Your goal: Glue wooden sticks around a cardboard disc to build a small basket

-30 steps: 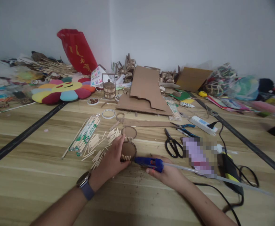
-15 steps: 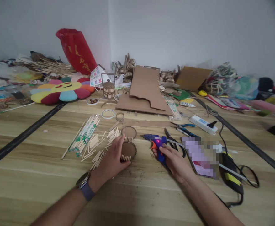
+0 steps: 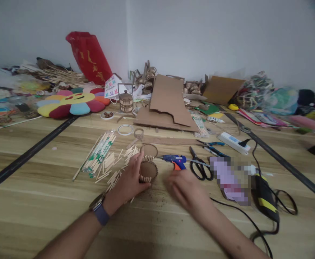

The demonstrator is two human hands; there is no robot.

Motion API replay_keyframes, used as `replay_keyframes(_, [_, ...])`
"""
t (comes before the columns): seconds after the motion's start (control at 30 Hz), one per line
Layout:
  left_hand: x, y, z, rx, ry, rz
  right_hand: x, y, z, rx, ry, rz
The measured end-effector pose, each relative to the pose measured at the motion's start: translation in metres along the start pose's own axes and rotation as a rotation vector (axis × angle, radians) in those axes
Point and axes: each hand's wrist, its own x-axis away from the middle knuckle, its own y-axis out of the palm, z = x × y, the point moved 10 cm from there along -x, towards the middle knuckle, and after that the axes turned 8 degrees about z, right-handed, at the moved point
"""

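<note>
My left hand [image 3: 127, 177], wearing a watch, grips a small round cardboard piece [image 3: 148, 169] by its left side, thumb at its near edge. Short wooden sticks stand in a row along part of its rim. Just behind it lies a second cardboard disc [image 3: 149, 150], also edged with sticks. The blue glue gun [image 3: 175, 159] with an orange trigger rests on the table, nozzle pointing left, its small light lit. My right hand [image 3: 185, 189] is apart from it, on the near side; motion blurs its fingers. Loose cut sticks [image 3: 110, 163] lie left of and partly under my left hand.
Scissors [image 3: 200, 169], pliers [image 3: 213, 144] and a phone [image 3: 228, 180] lie to the right. A power strip [image 3: 233, 142] feeds a black cord. Bagged sticks [image 3: 99, 153] lie left. Cardboard sheets [image 3: 166, 99], a lidded stick bucket [image 3: 126, 100] and a flower cushion [image 3: 75, 102] stand farther back.
My right hand has let go of the glue gun and moved toward me. The gun now lies on the table, slightly left of before. My left hand keeps its hold on the cardboard piece.
</note>
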Motion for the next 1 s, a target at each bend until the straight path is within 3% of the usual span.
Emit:
replay_keyframes(0.07, [0.000, -0.001, -0.001, 0.012, -0.007, 0.000, 0.003, 0.028, -0.049, 0.013, -0.244, -0.172])
replay_keyframes(0.13, [-0.001, -0.001, -0.002, 0.016, -0.010, 0.000, 0.009, 0.049, -0.087, 0.058, -0.442, -0.247])
replay_keyframes(0.27, [-0.001, -0.002, -0.002, 0.010, -0.008, -0.009, 0.011, 0.080, -0.122, 0.195, -0.647, -0.295])
replay_keyframes(0.43, [-0.002, -0.002, -0.001, 0.007, 0.014, -0.014, 0.007, 0.104, -0.131, 0.242, -0.696, -0.424])
replay_keyframes(0.77, [0.000, 0.001, -0.007, -0.003, 0.060, 0.008, 0.002, 0.102, -0.133, 0.223, -0.677, -0.399])
replay_keyframes(1.0, [0.000, 0.002, -0.010, -0.007, 0.026, -0.011, 0.006, 0.099, -0.123, 0.255, -0.603, -0.452])
